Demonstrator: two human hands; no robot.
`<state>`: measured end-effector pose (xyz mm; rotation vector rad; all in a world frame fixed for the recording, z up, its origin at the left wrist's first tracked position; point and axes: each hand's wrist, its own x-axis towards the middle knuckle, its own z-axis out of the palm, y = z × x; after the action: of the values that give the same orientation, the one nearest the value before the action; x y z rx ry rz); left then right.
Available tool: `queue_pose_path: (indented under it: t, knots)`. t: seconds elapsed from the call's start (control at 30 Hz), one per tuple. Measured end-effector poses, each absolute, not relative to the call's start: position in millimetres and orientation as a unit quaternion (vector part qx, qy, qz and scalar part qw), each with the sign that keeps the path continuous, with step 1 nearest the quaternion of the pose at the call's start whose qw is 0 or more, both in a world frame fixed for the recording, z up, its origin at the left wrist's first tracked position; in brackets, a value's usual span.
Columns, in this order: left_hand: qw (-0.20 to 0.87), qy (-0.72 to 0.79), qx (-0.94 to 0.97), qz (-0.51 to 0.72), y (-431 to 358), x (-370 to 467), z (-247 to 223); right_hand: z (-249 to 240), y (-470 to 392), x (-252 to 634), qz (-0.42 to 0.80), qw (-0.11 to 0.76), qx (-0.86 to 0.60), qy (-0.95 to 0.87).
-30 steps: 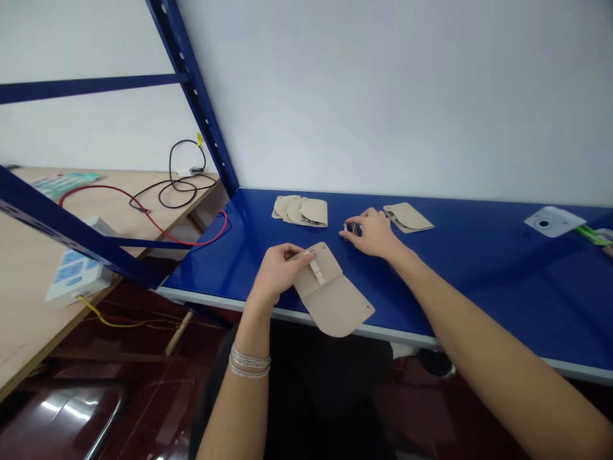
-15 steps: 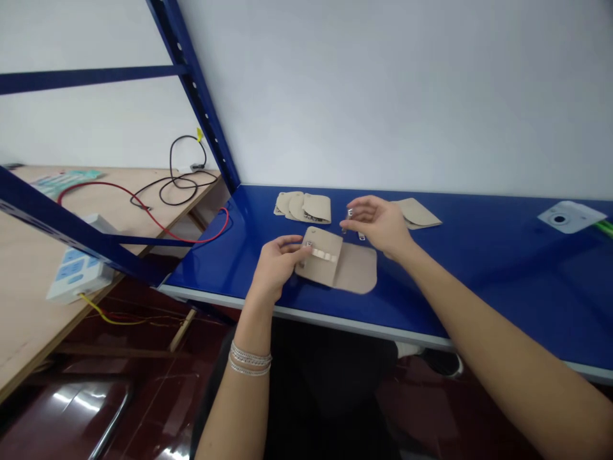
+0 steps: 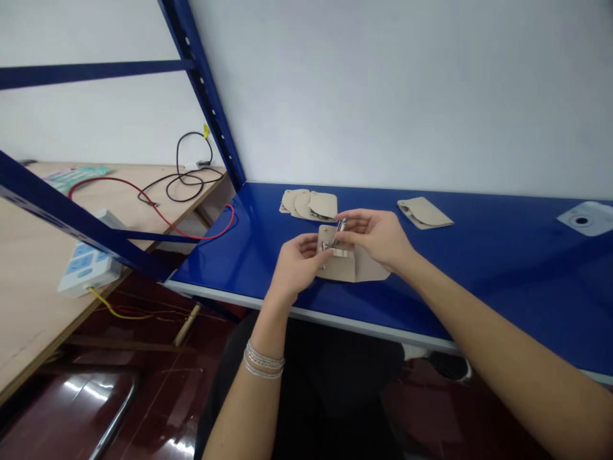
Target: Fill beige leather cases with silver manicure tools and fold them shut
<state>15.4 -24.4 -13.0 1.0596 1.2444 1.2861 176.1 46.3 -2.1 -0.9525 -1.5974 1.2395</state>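
Observation:
An unfolded beige case [image 3: 335,272] lies on the blue table, a row of pale loops across its inside. My left hand [image 3: 299,265] is closed on its left edge, the thumb pressing near a small metal piece at the loops. Between the thumb and fingers of my right hand [image 3: 371,236] is a small shiny metal tool, seemingly a nail clipper [image 3: 341,225]. It is held tilted just above the top of the case, by the loops. My right hand covers part of the case's right side.
Several closed beige cases [image 3: 323,204] overlap behind my hands, metal showing at their openings. Another beige case [image 3: 425,211] lies to the right. A pale flat item with a dark circle [image 3: 587,218] is at far right. Blue rack posts [image 3: 211,96] and a power strip [image 3: 89,268] stand left.
My right hand has brought the metal tool left and down to the case. My left hand still holds the case's edge. The camera view has shifted slightly.

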Motion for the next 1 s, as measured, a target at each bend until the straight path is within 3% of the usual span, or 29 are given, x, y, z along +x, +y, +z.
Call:
queue_pose_path:
  t: [0.37,0.57,1.0]
  knots:
    - [0.349,0.559,0.528,0.536,-21.3,25.3,-23.6,7.1,37.3,170.7,0.5,0.442,-0.419,-0.615]
    - [0.351,0.55,0.535,0.536,-22.8,24.7,-19.2,6.7,37.9,170.6,0.488,0.463,-0.429,-0.603]
    - [0.333,0.544,0.546,0.543,-24.0,28.1,-20.8,12.3,32.7,170.2,0.525,0.424,-0.459,-0.578]
